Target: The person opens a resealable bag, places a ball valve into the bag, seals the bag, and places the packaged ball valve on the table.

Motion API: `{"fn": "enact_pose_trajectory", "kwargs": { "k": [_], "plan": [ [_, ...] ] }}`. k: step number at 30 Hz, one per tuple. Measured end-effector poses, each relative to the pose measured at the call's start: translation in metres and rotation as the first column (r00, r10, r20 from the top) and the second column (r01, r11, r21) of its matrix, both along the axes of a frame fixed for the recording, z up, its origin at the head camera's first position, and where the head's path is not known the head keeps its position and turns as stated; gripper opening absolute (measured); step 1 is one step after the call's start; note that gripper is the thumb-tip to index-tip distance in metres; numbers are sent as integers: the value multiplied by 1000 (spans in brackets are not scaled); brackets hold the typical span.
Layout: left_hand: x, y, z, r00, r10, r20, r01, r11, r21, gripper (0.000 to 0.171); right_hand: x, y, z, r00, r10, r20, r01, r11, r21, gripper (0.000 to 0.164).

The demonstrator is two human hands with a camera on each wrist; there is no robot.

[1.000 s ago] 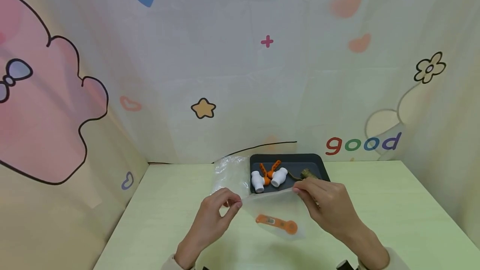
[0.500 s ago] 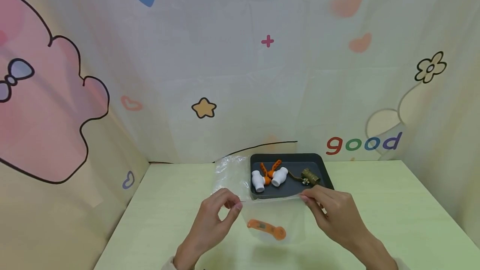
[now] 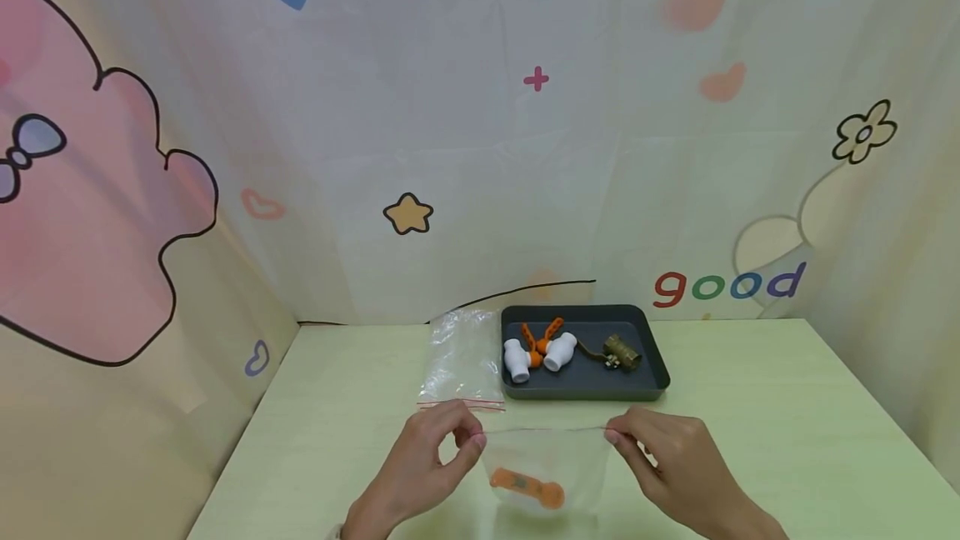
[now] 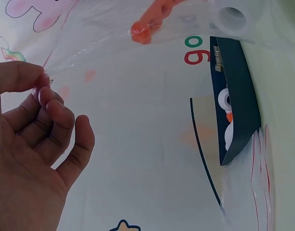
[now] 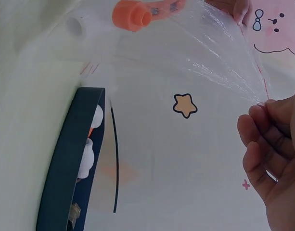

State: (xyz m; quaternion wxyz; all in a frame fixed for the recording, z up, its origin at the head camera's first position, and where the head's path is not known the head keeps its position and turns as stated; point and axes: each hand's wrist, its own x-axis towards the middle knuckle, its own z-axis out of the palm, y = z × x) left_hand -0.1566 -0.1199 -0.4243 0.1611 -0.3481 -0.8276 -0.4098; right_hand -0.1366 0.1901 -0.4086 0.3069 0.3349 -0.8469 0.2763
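My left hand (image 3: 431, 469) and right hand (image 3: 678, 469) pinch the two upper corners of a clear zip bag (image 3: 588, 465), its red-lined mouth stretched nearly level between them. Inside the bag lies a valve whose orange handle (image 3: 528, 487) shows plainly in the head view. In the left wrist view a white ring-shaped end (image 4: 231, 20) of it shows through the plastic. The right wrist view has the orange handle (image 5: 133, 15) near its top edge. Thumb and forefinger do the pinching on both sides, with the other fingers loosely bent.
Beyond the hands stands a dark tray (image 3: 585, 394). It holds two white valves (image 3: 559, 352) with orange handles and a brass-coloured valve (image 3: 621, 352). Clear zip bags (image 3: 461, 357) with red lines lie left of the tray. A printed curtain (image 3: 480, 148) rises behind the table.
Both hands have come down and nearer to me with the bag, uncovering the tray's front and the other bags' red lines. The right hand moved rightward, drawing the bag's mouth straighter.
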Motion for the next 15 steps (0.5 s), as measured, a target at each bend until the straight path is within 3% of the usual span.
{"fn": "enact_pose_trajectory", "kwargs": {
  "k": [3, 8, 15],
  "plan": [
    [0, -2, -2, 999, -19, 40, 20, 1000, -10, 16, 1, 0, -5, 999, 13, 38, -13, 1000, 4, 27],
    [-9, -2, -10, 998, -30, 46, 31, 999, -19, 16, -5, -1, -11, 996, -7, 88, 6, 1000, 15, 24],
    [-27, 1, -15, 998, 32, 46, -30, 999, -42, 9, -26, -1, -18, 992, -73, 102, 70, 997, 37, 14]
  ]
}}
